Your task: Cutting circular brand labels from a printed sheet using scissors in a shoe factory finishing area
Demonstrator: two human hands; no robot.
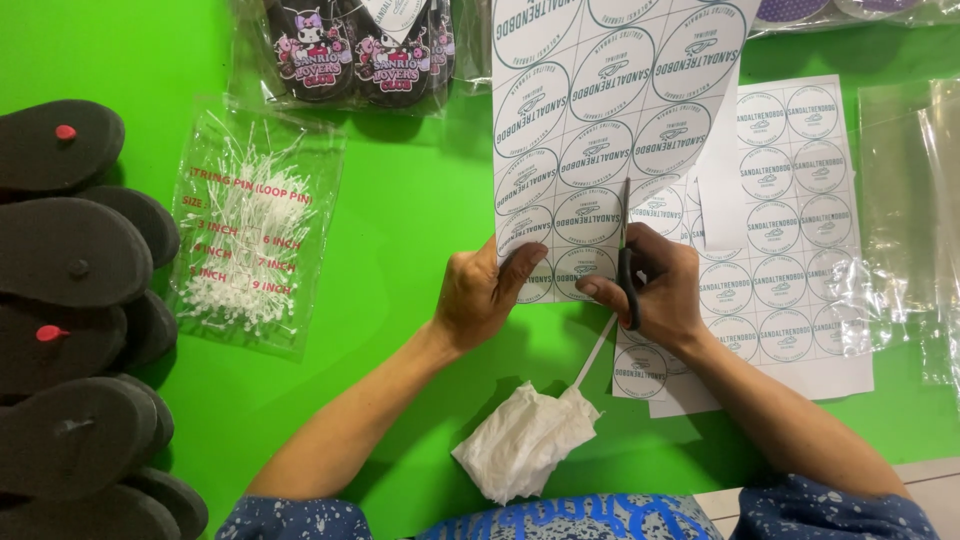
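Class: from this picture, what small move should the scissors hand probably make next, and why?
Probably close the scissors and advance up the gap between label columns: the blades point up into the label sheet, which the left hand holds, the right hand gripping the handles.

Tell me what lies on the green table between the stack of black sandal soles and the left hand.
In the head view, a clear plastic bag of white loop pins lies between the black sandal soles and the left hand.
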